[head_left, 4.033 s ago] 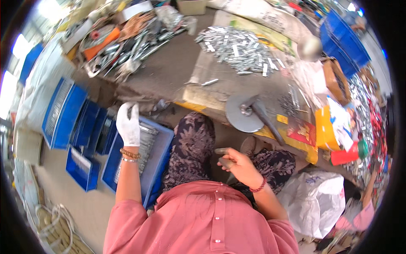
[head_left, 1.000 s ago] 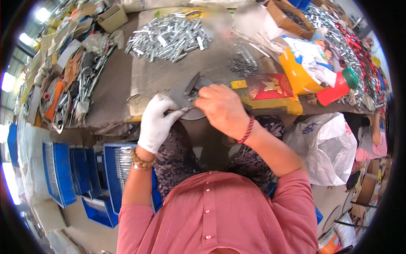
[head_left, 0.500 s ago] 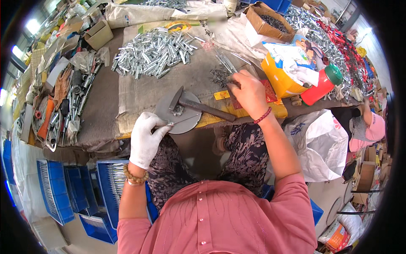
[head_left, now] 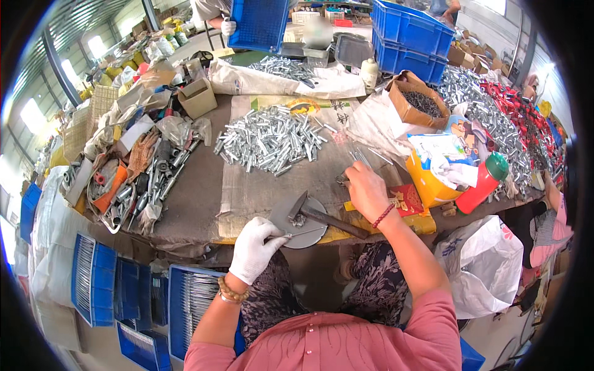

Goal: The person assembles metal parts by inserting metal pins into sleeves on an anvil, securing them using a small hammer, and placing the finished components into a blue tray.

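Thin metal rod (head_left: 307,232) sits pinched in gloved left hand (head_left: 255,248), extends over round plate (head_left: 304,242) near hammer (head_left: 331,220). Right hand (head_left: 367,193) beside slim silver rods (head_left: 359,158), fingers bunched; can't tell if holding anything.

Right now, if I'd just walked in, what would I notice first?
Probably the heap of shiny metal pieces in the table's middle. Nearer, a hammer lies across a grey disc, beside the gloved left hand holding a thin rod. A red container with a green lid pops out at right.
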Demonstrator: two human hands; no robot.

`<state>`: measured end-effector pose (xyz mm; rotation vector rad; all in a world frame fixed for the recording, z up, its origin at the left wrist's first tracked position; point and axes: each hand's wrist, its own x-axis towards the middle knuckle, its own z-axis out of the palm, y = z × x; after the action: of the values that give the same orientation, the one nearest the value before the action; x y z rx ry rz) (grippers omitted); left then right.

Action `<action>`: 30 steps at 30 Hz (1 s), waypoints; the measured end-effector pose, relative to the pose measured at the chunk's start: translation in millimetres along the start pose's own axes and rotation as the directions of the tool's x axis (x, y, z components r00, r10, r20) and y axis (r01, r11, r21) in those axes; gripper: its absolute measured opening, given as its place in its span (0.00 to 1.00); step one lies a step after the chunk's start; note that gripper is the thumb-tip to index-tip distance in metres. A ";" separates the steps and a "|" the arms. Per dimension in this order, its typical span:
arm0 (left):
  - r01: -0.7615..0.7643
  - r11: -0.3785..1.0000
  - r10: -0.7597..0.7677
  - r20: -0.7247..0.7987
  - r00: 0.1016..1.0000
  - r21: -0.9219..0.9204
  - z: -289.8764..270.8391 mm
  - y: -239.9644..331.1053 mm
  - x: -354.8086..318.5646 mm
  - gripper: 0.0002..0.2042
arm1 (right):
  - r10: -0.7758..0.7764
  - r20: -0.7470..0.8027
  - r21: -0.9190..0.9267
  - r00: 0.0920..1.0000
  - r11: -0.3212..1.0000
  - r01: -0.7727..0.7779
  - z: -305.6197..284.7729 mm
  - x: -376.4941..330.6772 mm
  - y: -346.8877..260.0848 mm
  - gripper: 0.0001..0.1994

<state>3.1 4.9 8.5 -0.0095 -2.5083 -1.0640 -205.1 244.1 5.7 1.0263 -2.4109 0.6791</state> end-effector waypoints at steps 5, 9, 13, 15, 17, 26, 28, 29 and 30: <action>0.026 1.000 -0.026 0.011 1.000 0.004 -2.9 4.1 4.3 0.08 | 0.014 -0.006 0.011 1.000 1.000 -0.014 -7.3 -1.8 8.3 0.06; 0.019 1.000 -0.019 0.017 1.000 0.003 -1.7 -1.6 5.9 0.07 | 0.102 0.017 0.178 0.995 0.979 -0.103 -9.0 -1.9 -8.9 0.11; 0.018 1.000 -0.018 0.008 1.000 0.015 -2.6 -0.5 4.1 0.08 | 0.121 0.069 0.453 0.990 0.881 -0.140 -16.3 -2.3 -54.1 0.13; 0.022 1.000 -0.022 0.009 1.000 0.021 -2.2 0.2 4.8 0.08 | 0.086 0.051 0.461 0.995 0.882 -0.099 -6.0 -4.1 -56.7 0.15; 0.005 0.999 -0.005 0.018 1.000 0.032 -2.9 0.2 6.3 0.08 | 0.063 -0.089 0.321 0.994 0.946 -0.032 0.2 0.9 -53.0 0.17; 0.022 0.999 -0.022 0.008 1.000 -0.027 0.3 1.6 -2.3 0.08 | 0.194 -0.031 0.262 0.980 0.948 -0.179 10.9 -13.0 0.6 0.21; -0.005 1.000 0.005 0.009 1.000 -0.003 2.2 -2.8 0.2 0.07 | 0.232 0.006 0.341 0.973 0.914 -0.220 11.0 -12.4 -1.0 0.20; -0.026 1.000 0.026 0.013 1.000 0.017 2.2 -3.4 -1.4 0.07 | 0.254 0.072 0.479 0.964 0.840 -0.257 6.1 -11.8 -13.2 0.19; -0.052 0.998 0.051 0.010 0.999 0.032 -0.2 -0.5 3.6 0.07 | 0.271 0.144 0.600 0.952 0.741 -0.302 1.3 -10.8 -26.8 0.18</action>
<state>-0.2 3.8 9.7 -0.0694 -2.5192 -1.0045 -178.4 232.9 5.8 0.8909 -2.4568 1.6610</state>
